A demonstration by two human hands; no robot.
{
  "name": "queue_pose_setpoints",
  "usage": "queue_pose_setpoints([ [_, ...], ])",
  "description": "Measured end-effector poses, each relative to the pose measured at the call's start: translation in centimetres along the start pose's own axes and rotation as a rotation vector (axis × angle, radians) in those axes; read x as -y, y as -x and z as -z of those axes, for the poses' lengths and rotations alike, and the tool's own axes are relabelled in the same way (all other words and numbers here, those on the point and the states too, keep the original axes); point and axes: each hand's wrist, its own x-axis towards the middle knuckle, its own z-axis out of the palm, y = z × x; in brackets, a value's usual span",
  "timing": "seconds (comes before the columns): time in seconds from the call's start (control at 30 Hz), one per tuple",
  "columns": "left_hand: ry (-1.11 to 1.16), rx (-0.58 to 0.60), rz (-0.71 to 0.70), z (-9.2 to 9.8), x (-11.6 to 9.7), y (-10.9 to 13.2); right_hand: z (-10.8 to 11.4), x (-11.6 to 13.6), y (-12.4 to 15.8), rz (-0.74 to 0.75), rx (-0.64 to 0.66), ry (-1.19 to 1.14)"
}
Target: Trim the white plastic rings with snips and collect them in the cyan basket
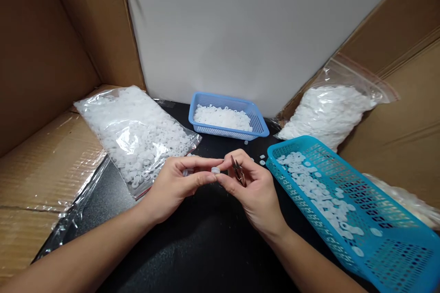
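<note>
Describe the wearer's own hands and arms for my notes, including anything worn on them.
The left hand and right hand are ungloved, with no rings visible. The left forearm and right forearm are bare to the picture's edge: no sleeve, watch or bracelet shows.

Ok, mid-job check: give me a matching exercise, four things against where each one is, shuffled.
1. snips
2. small white piece
3. blue basket
4. turquoise basket

A. close to the white panel
B. in the right hand
C. to that hand's right
D. where it meets the left hand

Pairs: 1-B, 2-D, 3-A, 4-C
</note>
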Motion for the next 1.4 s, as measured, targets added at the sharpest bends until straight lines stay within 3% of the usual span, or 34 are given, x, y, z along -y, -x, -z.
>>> queue_pose_setpoints([
  [0.2,0.12,-0.027,0.024,-0.3,0.1,0.0,0.2,0.5,0.2,0.159,-0.065,0.17],
  [0.37,0.293,-0.001,0.021,-0.6,-0.5,-0.1,1.1,0.4,0.2,0.349,-0.044,0.361],
  [0.67,0.21,-0.032,-0.022,-0.4,-0.5,0.0,1.8,0.6,0.0,0.664,-0.015,0.636],
  [0.9,0.172,-0.062,-0.006,-0.3,-0.5,0.1,2.0,0.6,0.0,0.731,-0.009,0.766],
  [1.4,0.092,-0.097,0.018,-0.2,-0.4,0.1,1.9,0.5,0.2,0.749,0.006,0.802],
])
